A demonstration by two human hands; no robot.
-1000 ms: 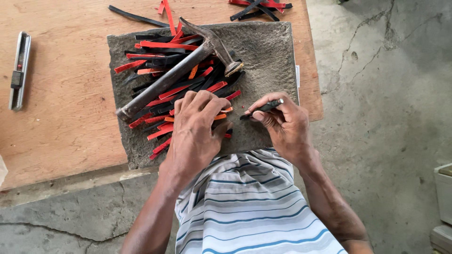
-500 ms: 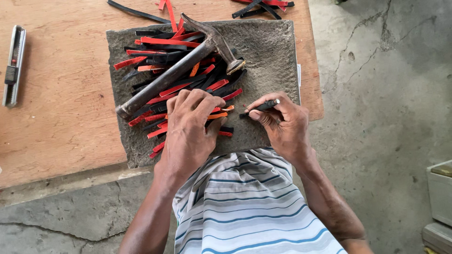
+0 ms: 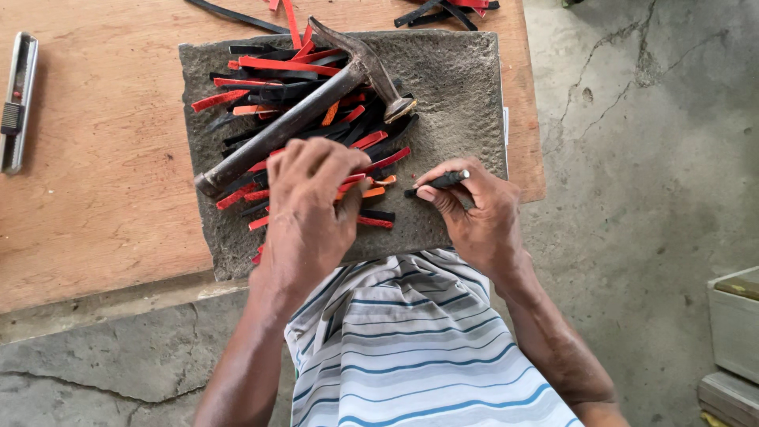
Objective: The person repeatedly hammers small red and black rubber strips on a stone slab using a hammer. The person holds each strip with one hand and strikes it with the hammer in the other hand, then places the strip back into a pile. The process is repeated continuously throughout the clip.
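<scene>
Left hand: the left hand (image 3: 310, 207) is lying fingers-down on the heap of thin red and black strips (image 3: 292, 119), curled over them.
Right hand: the right hand (image 3: 474, 217) is pinching a short dark punch tool (image 3: 437, 183) just beside the heap.
Base: a rough grey stone slab (image 3: 455, 95) is sitting on the wooden board (image 3: 95, 205).
In the way: a steel claw hammer (image 3: 316, 103) is lying across the strips.
Aside: a grey utility knife (image 3: 16, 99) is resting at the board's left edge.

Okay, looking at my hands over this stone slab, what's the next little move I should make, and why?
Probably draw one strip clear of the pile of red and black strips with the left hand. Its fingers rest on the pile's near edge, while the right hand holds a small dark tool over bare stone slab with nothing beneath its tip.
</scene>
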